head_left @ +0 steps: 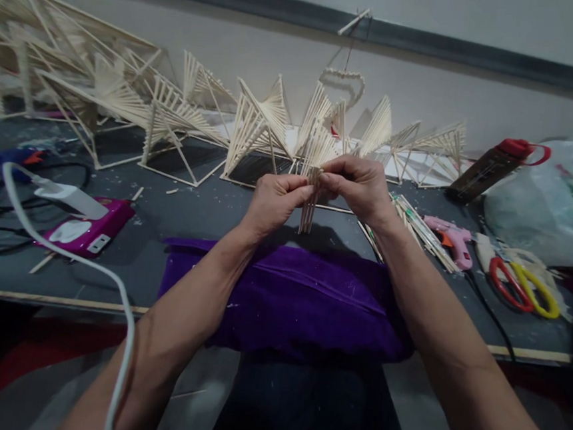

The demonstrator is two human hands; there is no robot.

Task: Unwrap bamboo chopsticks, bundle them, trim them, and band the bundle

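Note:
Between my two hands, above the table, stands a bundle of thin wooden sticks (307, 211). My left hand (278, 201) is closed on its left side, thumb and fingers pinching the sticks. From the right, my right hand (357, 184) pinches the same bundle near its middle; the fingertips partly cover it. The upper ends overlap the stick structures behind, so I cannot tell exactly where the bundle ends. Below my wrists lies a folded purple cloth (290, 285) along the table's front edge.
Fanned stick structures (261, 129) line the back. At right are loose sticks (422, 233), a pink glue gun (452, 239), red-and-yellow scissors (526, 286), a red-capped bottle (494, 167) and a plastic bag (543, 204). At left, a magenta power strip (97, 228) has a white cable (119, 287) nearby.

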